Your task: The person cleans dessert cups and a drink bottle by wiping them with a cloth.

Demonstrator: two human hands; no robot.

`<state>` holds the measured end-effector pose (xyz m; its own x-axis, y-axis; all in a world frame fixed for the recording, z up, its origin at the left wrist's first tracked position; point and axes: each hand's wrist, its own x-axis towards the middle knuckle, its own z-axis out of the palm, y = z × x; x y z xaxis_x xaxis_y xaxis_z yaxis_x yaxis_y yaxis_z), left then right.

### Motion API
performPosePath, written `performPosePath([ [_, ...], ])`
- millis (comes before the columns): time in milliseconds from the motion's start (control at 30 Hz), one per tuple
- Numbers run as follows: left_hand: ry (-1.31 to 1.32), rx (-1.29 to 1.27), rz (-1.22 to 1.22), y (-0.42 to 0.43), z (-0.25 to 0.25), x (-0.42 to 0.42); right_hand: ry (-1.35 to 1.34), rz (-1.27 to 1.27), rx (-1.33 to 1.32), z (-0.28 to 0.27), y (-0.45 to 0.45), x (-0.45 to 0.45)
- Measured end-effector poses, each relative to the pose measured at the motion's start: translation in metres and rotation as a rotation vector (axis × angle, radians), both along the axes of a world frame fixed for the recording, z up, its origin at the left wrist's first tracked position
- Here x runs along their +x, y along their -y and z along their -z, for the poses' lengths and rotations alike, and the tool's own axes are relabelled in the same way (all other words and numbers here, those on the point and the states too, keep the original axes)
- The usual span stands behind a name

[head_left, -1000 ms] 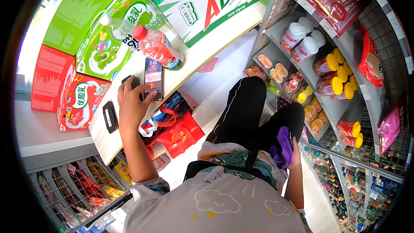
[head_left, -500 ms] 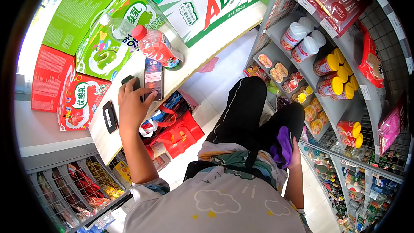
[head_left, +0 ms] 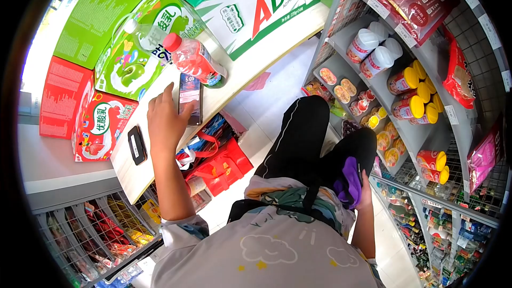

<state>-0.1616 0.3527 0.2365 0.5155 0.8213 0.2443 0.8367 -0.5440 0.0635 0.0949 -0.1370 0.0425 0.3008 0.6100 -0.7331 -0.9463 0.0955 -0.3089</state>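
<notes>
Palm down over the pale counter (head_left: 146, 173), my left hand (head_left: 167, 120) has its fingers stretched out and its thumb at the left edge of a smartphone (head_left: 190, 98). The phone lies flat with its screen lit. What is under the palm is hidden. A clear bottle with a red cap and red label (head_left: 196, 60) stands just beyond the phone. Left of my wrist lies a small black device (head_left: 136, 145). Down by my thigh, my right hand (head_left: 364, 194) is closed on a purple cloth (head_left: 350, 181), its fingers mostly hidden.
Drink cartons, green (head_left: 128, 69), red (head_left: 102, 128) and white-green (head_left: 266, 10), line the counter's back. Another clear bottle (head_left: 140, 34) stands there. A red bag (head_left: 221, 168) is below the counter. Stocked shelves (head_left: 426, 144) rise on the right; a wire rack (head_left: 96, 229) is lower left.
My left hand has shifted slightly forward and right and flattened, its fingers straightening. The small black object beneath its fingers is now out of sight. My right hand stays with the purple cloth.
</notes>
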Motion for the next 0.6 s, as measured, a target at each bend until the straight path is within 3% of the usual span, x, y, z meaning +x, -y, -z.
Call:
performPosePath([
  [300,-0.067,-0.155,-0.016,-0.025,0.014,0.023,0.001,0.002,-0.021,0.021,0.013,0.003],
  [600,-0.061,-0.194,-0.014,-0.029,0.018,0.021,0.032,0.003,-0.036,0.009,0.006,0.002],
])
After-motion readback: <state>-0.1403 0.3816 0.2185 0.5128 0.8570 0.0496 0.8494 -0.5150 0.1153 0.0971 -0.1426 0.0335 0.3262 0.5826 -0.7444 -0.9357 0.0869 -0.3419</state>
